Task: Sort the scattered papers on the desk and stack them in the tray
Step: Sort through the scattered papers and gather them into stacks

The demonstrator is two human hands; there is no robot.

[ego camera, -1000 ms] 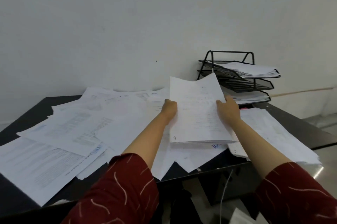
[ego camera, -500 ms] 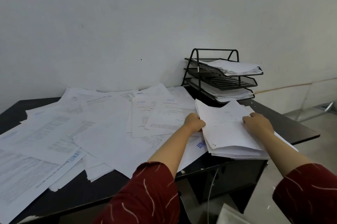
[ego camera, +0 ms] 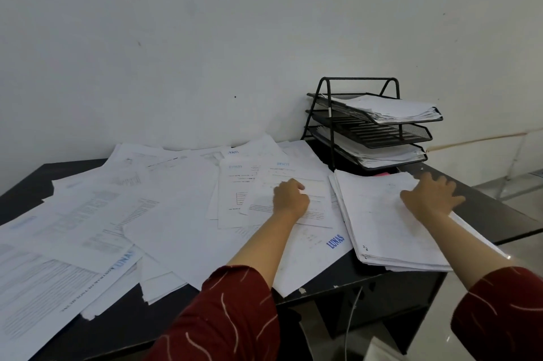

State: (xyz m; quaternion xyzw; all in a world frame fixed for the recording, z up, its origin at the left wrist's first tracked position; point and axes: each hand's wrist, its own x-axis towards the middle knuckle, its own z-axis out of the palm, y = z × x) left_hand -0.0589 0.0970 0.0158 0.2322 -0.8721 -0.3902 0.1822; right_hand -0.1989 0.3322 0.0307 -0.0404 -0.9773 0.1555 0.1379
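Sorting step: right hand (ego camera: 430, 194) rests spread fingers flat on gathered stack (ego camera: 390, 219) at right tabletop (ego camera: 499, 213) edge, near three-tier mesh tray (ego camera: 379, 132). Left hand (ego camera: 291, 199), fingers loosely curled, touches loose sheets (ego camera: 288, 199); grip unclear. Next, likely: pick one sheet cleanly

Loose papers (ego camera: 117, 213) are spread over the left and middle of the tabletop (ego camera: 499, 213), overlapping one another. A gathered stack of sheets (ego camera: 382, 222) is laid at the right, near the front edge. Behind this stack, at the far right against the wall (ego camera: 235, 37), a tray rack (ego camera: 367, 122) with three levels is placed. Papers are held in its top and bottom levels. The left hand (ego camera: 291, 199) is rested on the middle papers, and the right hand (ego camera: 432, 196) on the stack.
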